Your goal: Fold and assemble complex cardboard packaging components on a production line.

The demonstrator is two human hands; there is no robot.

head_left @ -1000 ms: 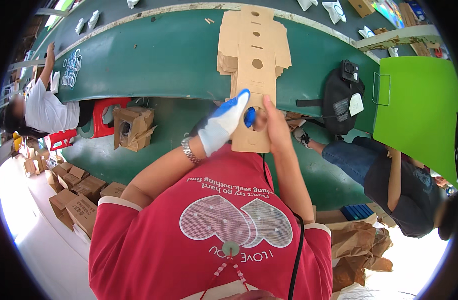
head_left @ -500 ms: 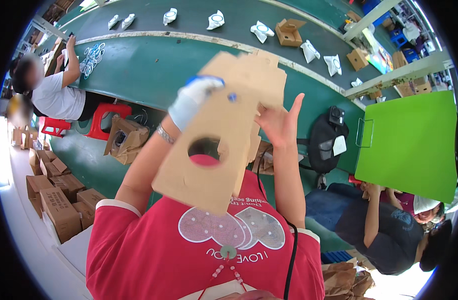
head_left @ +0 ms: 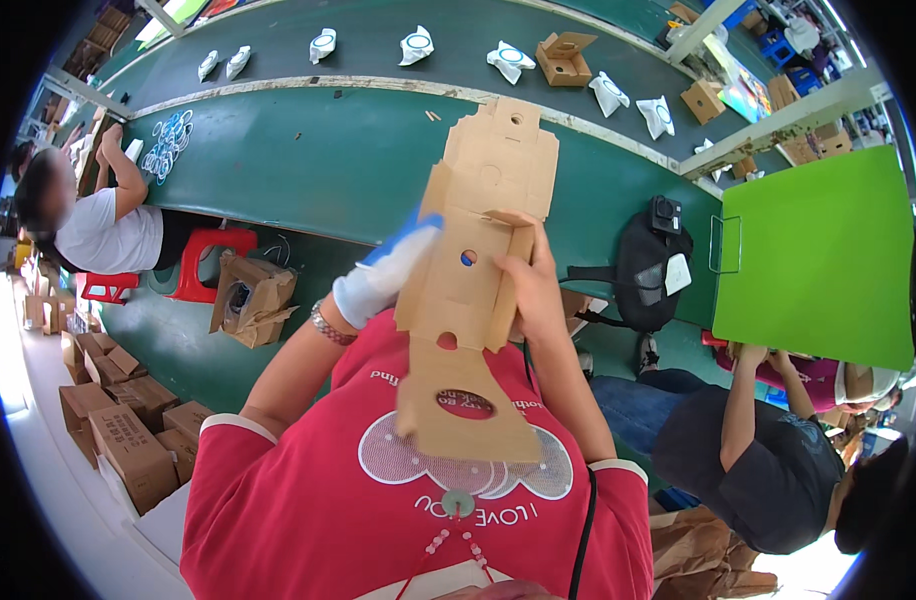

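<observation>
Upright before my chest is a partly folded cardboard box blank [head_left: 463, 235], brown, with round holes along its middle and a large oval hole in its lower flap. My right hand [head_left: 534, 285], bare, is closed on the raised right side flap, thumb on the inner face and fingers outside. On the left side flap is my left hand [head_left: 386, 272], in a white glove with blue fingers and smeared by motion. Blue shows through the middle hole, so some of its fingers seem to lie behind the cardboard.
Beyond the green table [head_left: 278, 150] runs a dark conveyor [head_left: 368, 55] with several white bagged items and an open box [head_left: 564, 60]. A black backpack [head_left: 653, 270] lies right, near a green board [head_left: 816, 260] and a seated person. Another person sits left beside stacked cartons [head_left: 133, 445].
The box blank has turned to show its inner side with side flaps raised. My right hand, spread open before, now grips the right flap. My left hand has moved lower.
</observation>
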